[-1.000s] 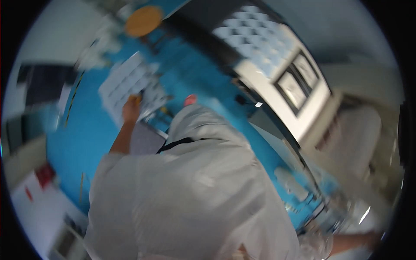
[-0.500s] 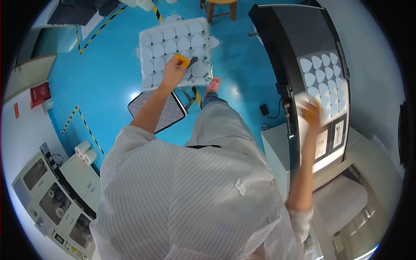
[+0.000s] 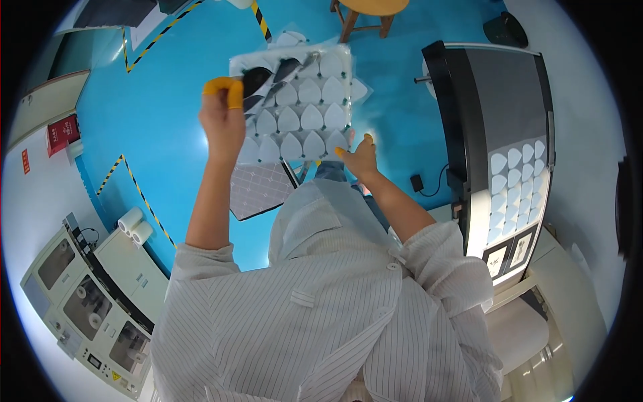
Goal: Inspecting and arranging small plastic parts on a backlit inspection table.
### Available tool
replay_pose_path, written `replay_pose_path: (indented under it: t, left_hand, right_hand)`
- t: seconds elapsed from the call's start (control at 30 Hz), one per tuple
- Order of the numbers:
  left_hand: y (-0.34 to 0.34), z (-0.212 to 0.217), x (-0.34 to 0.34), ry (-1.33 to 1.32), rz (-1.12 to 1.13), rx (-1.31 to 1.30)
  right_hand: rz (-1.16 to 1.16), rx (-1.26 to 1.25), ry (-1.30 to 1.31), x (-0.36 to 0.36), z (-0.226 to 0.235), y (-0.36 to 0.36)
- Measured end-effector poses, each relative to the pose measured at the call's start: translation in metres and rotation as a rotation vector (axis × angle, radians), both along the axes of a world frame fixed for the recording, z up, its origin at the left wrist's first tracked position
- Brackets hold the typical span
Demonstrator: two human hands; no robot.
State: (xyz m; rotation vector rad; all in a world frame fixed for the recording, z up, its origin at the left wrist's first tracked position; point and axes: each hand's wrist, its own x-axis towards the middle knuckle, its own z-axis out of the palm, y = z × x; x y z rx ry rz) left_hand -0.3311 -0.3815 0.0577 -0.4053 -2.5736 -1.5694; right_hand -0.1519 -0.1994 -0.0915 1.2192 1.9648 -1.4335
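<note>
A stack of clear sheets [image 3: 310, 92] printed with rows of pale petal shapes lies in front of me, small dark green marks between the shapes. My left hand [image 3: 223, 114], yellow cots on its fingertips, pinches the top sheet at its left side. That lifted film [image 3: 256, 82] curls up from the stack and its petal shapes look dark. At the near right corner of the stack is my right hand [image 3: 360, 159], also in yellow fingertip cots. Its thumb touches the corner, while the forefinger points away, apart from the thumb.
On the right stands a black-framed light panel [image 3: 499, 194] with a similar petal sheet on its lit part. A patterned grey seat [image 3: 261, 191] is below the stack. Beyond are a wooden stool [image 3: 372, 5] and a dark bin [image 3: 506, 30]. White machines [image 3: 87, 308] line the left.
My right hand has come from the light panel to the stack's near right corner. My left hand has moved left and the top sheet now peels up with it.
</note>
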Motion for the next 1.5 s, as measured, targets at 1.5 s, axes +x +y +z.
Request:
replay_pose_path:
  t: [1.5]
  left_hand:
    - [0.509,0.048,-0.040,-0.278,-0.967,-0.155]
  right_hand:
    - [-1.207,-0.046,0.593,0.131,0.122,0.321]
